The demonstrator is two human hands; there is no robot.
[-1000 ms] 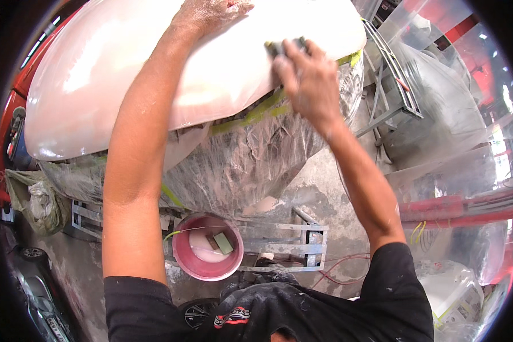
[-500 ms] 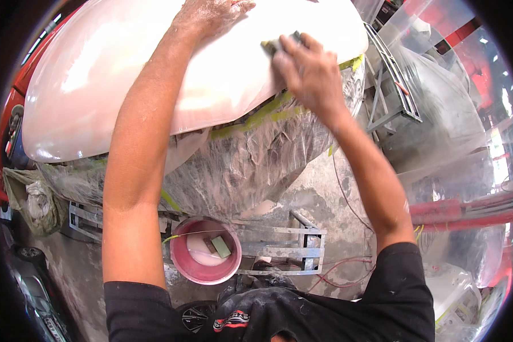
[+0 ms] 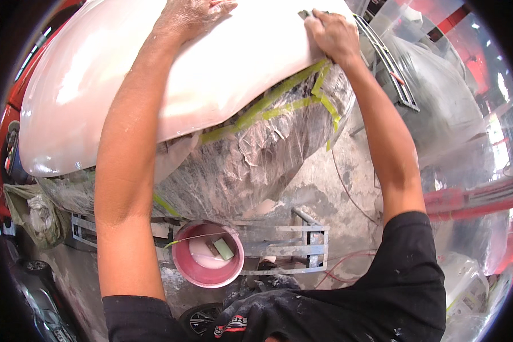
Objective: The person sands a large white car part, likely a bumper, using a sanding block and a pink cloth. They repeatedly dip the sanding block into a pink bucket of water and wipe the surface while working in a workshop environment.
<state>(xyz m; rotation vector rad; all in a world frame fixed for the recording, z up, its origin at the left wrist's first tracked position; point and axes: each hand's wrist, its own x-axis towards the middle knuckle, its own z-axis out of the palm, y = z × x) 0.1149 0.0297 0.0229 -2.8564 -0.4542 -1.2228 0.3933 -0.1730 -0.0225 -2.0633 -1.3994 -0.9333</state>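
Observation:
A large, glossy, pale pinkish-white car body panel (image 3: 205,85) fills the upper left, curved and wet-looking. My right hand (image 3: 333,35) is closed on a small, dark greenish sanding pad (image 3: 305,14), pressed to the panel near its right end; the fingers cover most of the pad. At the upper edge of the picture my left hand (image 3: 192,16) rests on the panel, its fingers stretched out to the right and partly cut off. Yellow-green masking tape (image 3: 256,109) runs under the panel's lower edge, holding wrinkled clear plastic sheeting (image 3: 251,154).
Below the sheeting stands a pink bucket (image 3: 182,268) of cloudy liquid with a green-and-brown block inside. Beside it is a metal stand (image 3: 316,251). A thin hose (image 3: 347,191) crosses the concrete floor. Plastic-draped parts (image 3: 444,108) stand on the right, a dark toy-sized-looking car (image 3: 40,296) lower left.
My right hand has slid up and right along the panel with the sanding pad. My left hand has shifted slightly left, and the whole view has moved a little.

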